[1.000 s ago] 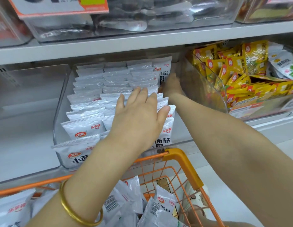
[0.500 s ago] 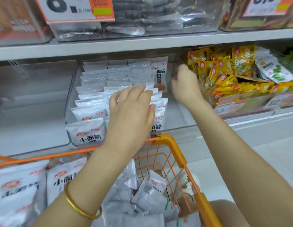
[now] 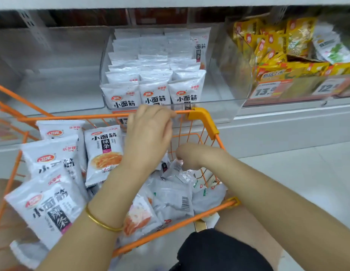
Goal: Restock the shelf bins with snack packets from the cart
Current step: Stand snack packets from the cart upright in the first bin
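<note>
Reaching into an orange wire cart (image 3: 204, 116), both hands hover over a load of white snack packets. The left hand (image 3: 148, 133), with a gold bangle (image 3: 100, 222) on its wrist, is at the cart's far rim, knuckles up and fingers curled downward. It is not clear whether it grips the rim or a packet. The right hand (image 3: 191, 156) dips toward the far right corner of the cart, its fingers bent down out of sight among the loose packets (image 3: 174, 198), so its grasp cannot be told. More white packets stand upright along the cart's left side (image 3: 103, 151), printed faces toward the camera. Just beyond the cart's far rim, a clear shelf bin (image 3: 219, 106) holds neat rows of the same white packets (image 3: 154, 94), three across at its front edge. To the right, a neighbouring bin is heaped with yellow packets (image 3: 272, 45), with price labels (image 3: 268, 90) on its front.
</note>
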A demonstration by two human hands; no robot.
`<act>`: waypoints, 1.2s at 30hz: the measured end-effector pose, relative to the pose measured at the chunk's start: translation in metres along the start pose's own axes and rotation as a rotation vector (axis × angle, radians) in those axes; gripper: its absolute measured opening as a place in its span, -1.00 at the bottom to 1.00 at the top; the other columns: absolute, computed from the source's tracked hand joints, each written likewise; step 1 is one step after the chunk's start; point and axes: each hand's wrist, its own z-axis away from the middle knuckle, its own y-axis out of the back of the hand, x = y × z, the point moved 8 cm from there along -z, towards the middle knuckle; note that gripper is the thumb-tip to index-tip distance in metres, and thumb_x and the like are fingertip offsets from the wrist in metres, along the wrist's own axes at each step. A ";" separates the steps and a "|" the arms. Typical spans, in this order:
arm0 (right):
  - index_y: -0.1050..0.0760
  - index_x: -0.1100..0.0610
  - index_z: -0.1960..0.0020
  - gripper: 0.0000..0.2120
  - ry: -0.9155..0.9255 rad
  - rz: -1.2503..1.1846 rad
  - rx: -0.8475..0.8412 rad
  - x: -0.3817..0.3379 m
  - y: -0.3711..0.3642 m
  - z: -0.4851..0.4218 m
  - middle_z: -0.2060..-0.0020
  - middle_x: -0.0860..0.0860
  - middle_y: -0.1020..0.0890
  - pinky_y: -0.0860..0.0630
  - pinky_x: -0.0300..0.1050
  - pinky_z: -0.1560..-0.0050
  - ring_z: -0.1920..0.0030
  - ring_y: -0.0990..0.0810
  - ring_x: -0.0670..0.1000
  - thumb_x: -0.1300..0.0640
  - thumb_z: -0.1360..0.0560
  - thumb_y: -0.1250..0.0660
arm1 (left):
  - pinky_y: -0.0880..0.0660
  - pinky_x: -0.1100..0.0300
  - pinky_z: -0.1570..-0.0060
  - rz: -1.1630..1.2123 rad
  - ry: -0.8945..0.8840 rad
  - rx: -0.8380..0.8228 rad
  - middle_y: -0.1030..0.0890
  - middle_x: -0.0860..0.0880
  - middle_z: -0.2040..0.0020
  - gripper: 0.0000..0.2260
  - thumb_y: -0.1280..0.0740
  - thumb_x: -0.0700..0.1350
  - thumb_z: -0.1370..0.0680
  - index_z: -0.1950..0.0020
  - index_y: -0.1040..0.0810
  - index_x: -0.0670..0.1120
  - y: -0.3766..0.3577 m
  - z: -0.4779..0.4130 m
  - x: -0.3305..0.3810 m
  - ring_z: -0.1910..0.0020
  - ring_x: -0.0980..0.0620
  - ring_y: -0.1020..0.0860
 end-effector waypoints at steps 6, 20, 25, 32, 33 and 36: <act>-0.11 0.22 -0.49 -0.47 -0.118 0.012 -0.128 0.004 -0.031 -0.011 -0.36 0.17 -0.33 -0.28 -0.22 0.48 -0.18 -0.49 0.16 0.34 -0.57 -0.18 | -0.26 0.07 0.08 0.021 0.005 -0.031 -0.62 -0.02 0.06 -0.82 -0.30 -0.25 -0.46 0.02 -0.63 -0.08 -0.009 0.003 0.002 0.03 -0.15 -0.49; -0.28 0.24 -0.36 -0.60 -0.058 -0.088 -0.094 0.000 -0.037 -0.025 -0.11 0.13 -0.49 -0.44 -0.17 0.34 0.05 -0.50 0.11 0.34 -0.54 -0.21 | -0.27 0.04 -0.02 0.046 0.039 -0.077 -0.61 -0.03 0.00 -0.82 -0.29 -0.26 -0.50 -0.02 -0.63 -0.09 -0.014 0.005 0.002 -0.06 -0.12 -0.46; -0.40 0.19 0.10 -0.85 -0.084 -0.064 -0.014 0.001 -0.024 -0.015 0.32 0.06 -0.50 -0.46 -0.14 0.40 0.35 -0.50 0.07 0.42 -0.49 -0.24 | -0.29 0.06 -0.06 0.091 0.088 -0.078 -0.61 -0.02 -0.01 -0.81 -0.29 -0.26 -0.50 -0.02 -0.63 -0.08 -0.016 0.006 -0.006 -0.05 -0.10 -0.45; -0.27 0.10 0.25 -0.75 0.056 -0.462 0.574 0.009 0.047 0.074 0.21 0.14 -0.55 -0.57 0.00 0.21 0.21 -0.64 0.10 0.37 -0.47 -0.23 | -0.36 0.19 0.11 0.351 0.279 -0.079 -0.58 -0.01 0.13 -0.85 -0.22 -0.18 -0.56 0.03 -0.59 -0.14 -0.007 0.004 -0.018 0.15 0.05 -0.46; -0.31 0.11 0.23 -0.78 0.104 -0.529 0.663 0.011 0.052 0.090 0.17 0.14 -0.59 -0.56 0.00 0.17 0.19 -0.62 0.08 0.36 -0.47 -0.26 | -0.37 0.17 0.15 0.382 0.321 -0.094 -0.57 -0.01 0.17 -0.82 -0.21 -0.15 -0.58 0.04 -0.59 -0.15 -0.005 0.004 -0.019 0.19 0.05 -0.47; -0.44 0.14 0.16 -0.84 0.241 -0.610 0.921 0.016 0.055 0.131 0.03 0.06 -0.63 -0.52 0.00 0.04 -0.02 -0.58 -0.03 0.38 -0.41 -0.26 | -0.43 0.14 0.14 0.464 0.472 -0.209 -0.58 -0.09 0.13 -0.73 -0.14 -0.03 -0.62 0.00 -0.55 -0.17 -0.009 0.007 -0.021 0.15 -0.03 -0.53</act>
